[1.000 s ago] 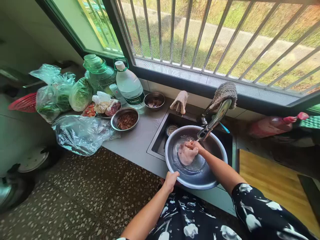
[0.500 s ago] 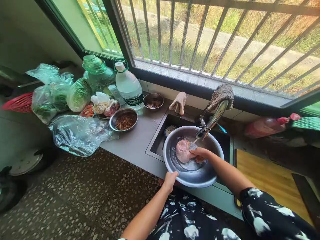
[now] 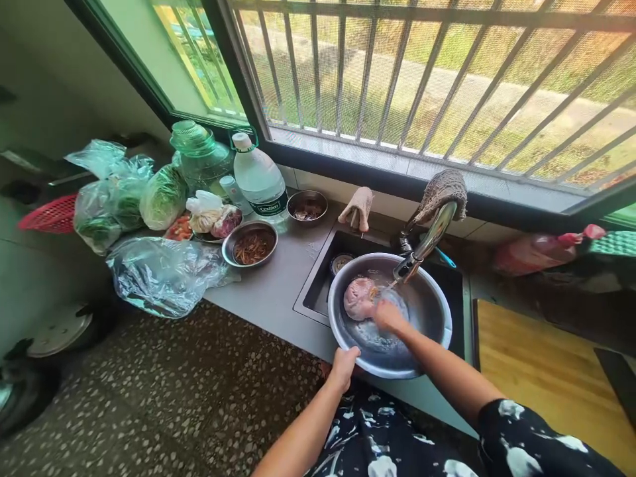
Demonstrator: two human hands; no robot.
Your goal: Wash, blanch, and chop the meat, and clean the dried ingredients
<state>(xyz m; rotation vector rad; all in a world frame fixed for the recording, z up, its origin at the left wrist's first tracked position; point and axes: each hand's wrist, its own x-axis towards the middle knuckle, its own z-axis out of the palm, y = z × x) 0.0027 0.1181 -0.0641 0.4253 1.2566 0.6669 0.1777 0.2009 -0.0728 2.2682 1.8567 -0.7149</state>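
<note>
A large metal basin (image 3: 342, 344) rests over the sink under the tap (image 3: 415, 258), with shallow water inside. Its near left rim is gripped by my left hand (image 3: 345, 366), thumb on top and fingers hidden beneath. Inside lies a round, pale pink piece of raw meat (image 3: 358, 298). My right hand (image 3: 388, 317) is down in the basin against the meat's right side, smeared by motion. Its fingers look closed, and what they hold is hidden. A thin stream falls from the tap beside the hand.
Left on the counter stand a metal bowl with brown shreds (image 3: 251, 248), a smaller bowl (image 3: 307, 209), a large water bottle (image 3: 259, 179), bagged vegetables (image 3: 163, 199) and a plastic bag (image 3: 163, 278). Right of the sink lies a wooden cutting board (image 3: 536, 358). Cloth (image 3: 442, 195) drapes the tap.
My right hand has moved lower and nearer me inside the basin. The meat has shifted slightly left within it. My left hand keeps its grip on the rim.
</note>
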